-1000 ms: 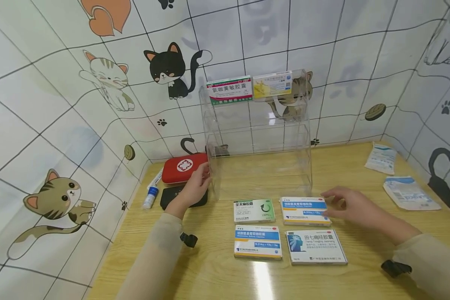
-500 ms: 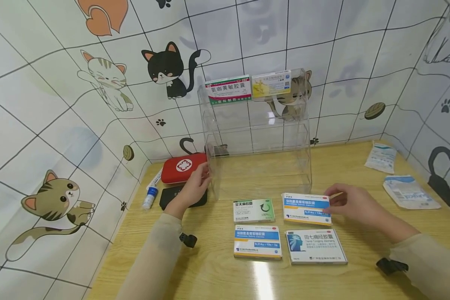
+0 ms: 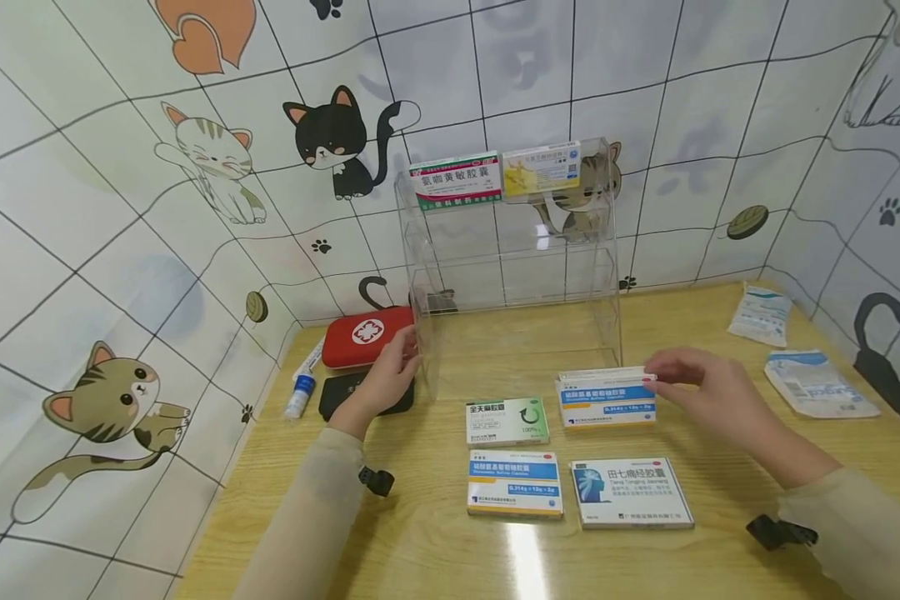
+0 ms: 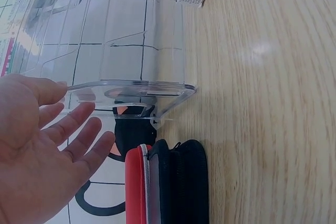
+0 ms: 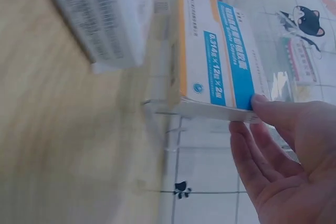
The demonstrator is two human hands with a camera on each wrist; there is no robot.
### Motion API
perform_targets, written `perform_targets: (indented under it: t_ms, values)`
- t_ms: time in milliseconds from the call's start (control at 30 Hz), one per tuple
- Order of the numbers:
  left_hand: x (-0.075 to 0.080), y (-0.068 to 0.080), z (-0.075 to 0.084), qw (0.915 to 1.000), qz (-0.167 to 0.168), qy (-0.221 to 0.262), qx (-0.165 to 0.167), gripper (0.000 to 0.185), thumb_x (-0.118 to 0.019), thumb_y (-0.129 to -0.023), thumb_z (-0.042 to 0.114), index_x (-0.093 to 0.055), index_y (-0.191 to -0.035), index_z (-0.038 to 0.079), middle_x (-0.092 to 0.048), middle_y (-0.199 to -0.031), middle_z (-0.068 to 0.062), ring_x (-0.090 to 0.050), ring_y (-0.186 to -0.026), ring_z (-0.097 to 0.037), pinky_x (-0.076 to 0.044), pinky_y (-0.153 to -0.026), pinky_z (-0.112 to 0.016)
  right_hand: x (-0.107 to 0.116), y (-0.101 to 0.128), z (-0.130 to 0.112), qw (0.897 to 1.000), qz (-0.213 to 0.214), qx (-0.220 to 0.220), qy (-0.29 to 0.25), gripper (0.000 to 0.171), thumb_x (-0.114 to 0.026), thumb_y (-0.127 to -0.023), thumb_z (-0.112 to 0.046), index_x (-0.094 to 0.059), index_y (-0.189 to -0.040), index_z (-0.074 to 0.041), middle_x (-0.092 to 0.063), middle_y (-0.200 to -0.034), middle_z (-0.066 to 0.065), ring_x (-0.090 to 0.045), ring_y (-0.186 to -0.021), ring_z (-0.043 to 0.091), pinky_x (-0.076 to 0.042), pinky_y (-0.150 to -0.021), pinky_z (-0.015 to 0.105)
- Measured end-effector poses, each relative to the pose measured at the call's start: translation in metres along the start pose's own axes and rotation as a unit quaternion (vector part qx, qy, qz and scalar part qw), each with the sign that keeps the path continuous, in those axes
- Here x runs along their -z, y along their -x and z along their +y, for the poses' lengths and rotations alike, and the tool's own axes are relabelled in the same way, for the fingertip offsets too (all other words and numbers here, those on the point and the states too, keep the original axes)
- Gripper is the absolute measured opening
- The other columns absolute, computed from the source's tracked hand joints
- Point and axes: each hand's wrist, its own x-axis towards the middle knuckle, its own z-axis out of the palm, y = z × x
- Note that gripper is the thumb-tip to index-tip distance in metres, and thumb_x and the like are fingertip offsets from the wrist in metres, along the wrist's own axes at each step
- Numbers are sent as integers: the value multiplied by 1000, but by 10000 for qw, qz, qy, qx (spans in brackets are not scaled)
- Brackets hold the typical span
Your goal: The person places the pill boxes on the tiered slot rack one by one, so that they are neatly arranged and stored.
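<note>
A blue, white and orange medicine box [image 3: 607,400] is tilted up off the table, its right end pinched between thumb and fingers of my right hand [image 3: 701,392]. In the right wrist view the thumb lies on the printed face of the medicine box [image 5: 218,51] and the fingers are behind it. My left hand [image 3: 386,375] is at the left side of a clear acrylic shelf [image 3: 513,271]. The left wrist view shows this hand [image 4: 52,145] with loosely extended fingers, the thumb at the edge of the side panel [image 4: 131,85]. Whether it presses there is hard to tell.
On the table lie a green-white box [image 3: 507,422], another blue-white box [image 3: 515,483] and a white box [image 3: 632,493]. A red case [image 3: 367,337], black case [image 3: 333,393] and tube [image 3: 300,396] are left; white packets [image 3: 821,385] right. Two boxes [image 3: 457,182] stand on the top tier.
My right hand has taken hold of the blue-white medicine box and lifted it from the table, tilting it upright and moving it slightly toward the shelf. My left hand stays in place.
</note>
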Motion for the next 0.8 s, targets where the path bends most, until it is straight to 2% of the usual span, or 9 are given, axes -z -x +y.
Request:
perform_targets:
  t_ms: [167, 200, 400, 567, 800]
  values:
    - [0, -1, -1, 10000, 27, -87, -36, 60, -56, -106, 9, -26, -158, 6, -48, -147, -17, -51, -134, -33, -46, -115, -50, 3, -19, -31, 9972, 673, 311, -78, 18, -78, -93, -33, -75, -107, -22, -76, -114, 2, -75, -101, 28, -56, -78, 13]
    - [1, -1, -1, 9999, 37, -101, -39, 60, -56, -106, 9, -27, -158, 6, -48, -146, -17, -51, -134, -32, -46, -115, -50, 4, -25, -38, 9962, 781, 363, -98, 18, -78, -93, -34, -75, -107, -22, -75, -114, 1, -74, -101, 28, -51, -77, 8]
    - [0, -3, -1, 10000, 9, -64, -73, 60, -56, -106, 7, -27, -157, 4, -49, -145, -20, -53, -131, -33, -47, -114, -51, 10, -61, -79, 9891, 1126, 849, -422, 16, -78, -94, -24, -76, -106, -13, -71, -122, 3, -71, -109, 26, -41, -83, -1]
    - [0, -2, -1, 10000, 26, -79, -37, 59, -56, -105, 7, -28, -157, 7, -48, -147, -21, -53, -131, -33, -47, -115, -51, 17, -97, -110, 9830, 1339, 1075, -646, 19, -77, -95, -25, -77, -109, -12, -71, -124, 2, -71, -110, 24, -47, -85, 6]
    - [0, 0, 1, 10000, 8, -41, 56, 59, -56, -106, 7, -28, -157, 8, -48, -147, -21, -52, -133, -34, -46, -115, -51, 22, -154, -145, 9676, 1898, 1248, -1105, 22, -77, -94, -21, -76, -112, -7, -68, -122, 0, -70, -107, 14, -56, -93, 19]
